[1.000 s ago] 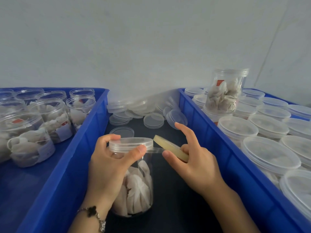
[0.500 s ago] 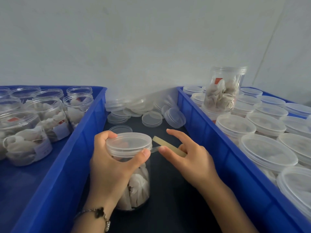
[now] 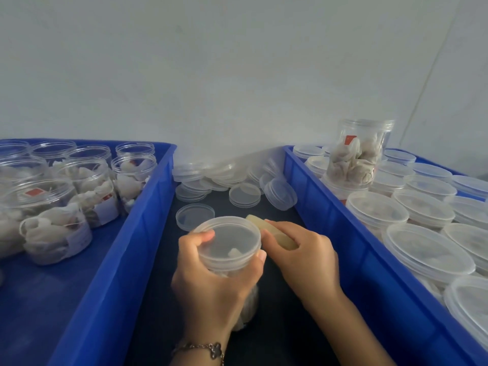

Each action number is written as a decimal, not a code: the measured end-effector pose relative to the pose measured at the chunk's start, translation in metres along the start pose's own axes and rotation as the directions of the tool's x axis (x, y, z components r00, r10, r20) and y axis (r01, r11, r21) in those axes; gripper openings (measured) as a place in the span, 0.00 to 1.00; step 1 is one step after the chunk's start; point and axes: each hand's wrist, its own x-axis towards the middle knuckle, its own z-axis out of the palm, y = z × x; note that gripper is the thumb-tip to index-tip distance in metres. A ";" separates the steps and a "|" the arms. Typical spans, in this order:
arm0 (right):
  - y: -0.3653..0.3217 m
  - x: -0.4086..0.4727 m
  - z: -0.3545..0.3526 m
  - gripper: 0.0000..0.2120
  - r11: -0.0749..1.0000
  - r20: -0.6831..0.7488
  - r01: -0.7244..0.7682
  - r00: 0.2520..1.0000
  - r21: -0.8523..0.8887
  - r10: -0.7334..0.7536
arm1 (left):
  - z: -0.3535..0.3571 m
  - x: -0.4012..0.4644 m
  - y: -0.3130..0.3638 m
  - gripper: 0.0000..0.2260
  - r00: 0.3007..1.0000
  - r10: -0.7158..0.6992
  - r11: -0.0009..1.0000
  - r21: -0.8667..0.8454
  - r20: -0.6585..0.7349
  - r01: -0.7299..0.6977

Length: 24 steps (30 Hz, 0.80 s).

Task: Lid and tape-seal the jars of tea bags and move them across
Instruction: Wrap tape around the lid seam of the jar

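Now the tape roll (image 3: 274, 233) is sitting tight against the lid (image 3: 229, 240), where a second ago a strip was stretching across a gap between them, and the jar (image 3: 232, 262) is tipping more toward the camera. The left hand (image 3: 211, 283) is curling around the jar just under the lid, over the dark surface between the bins; the right hand (image 3: 303, 257) is gripping the roll. The left blue bin (image 3: 111, 260) is holding unlidded jars of tea bags; the right blue bin (image 3: 351, 233) is holding lidded ones

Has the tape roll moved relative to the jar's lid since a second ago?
Yes. The tape roll has closed in on the lid; the strip visible earlier is gone.
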 end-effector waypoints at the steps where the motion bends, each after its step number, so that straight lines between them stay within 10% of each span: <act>1: 0.000 0.001 0.001 0.15 1.000 0.002 0.008 1.000 0.007 -0.008 | 0.000 0.000 0.000 0.28 1.000 -0.005 1.000 0.001 -0.002 0.005; 16: -0.004 0.031 0.012 0.07 0.999 0.186 0.030 0.982 0.022 -0.034 | 0.003 0.004 -0.004 0.32 0.998 0.050 0.998 0.029 -0.041 -0.048; 24: 0.000 0.025 -0.009 0.36 0.990 0.533 0.127 0.843 -0.066 -0.073 | -0.012 0.016 -0.013 0.34 0.989 0.093 0.990 0.120 -0.113 -0.079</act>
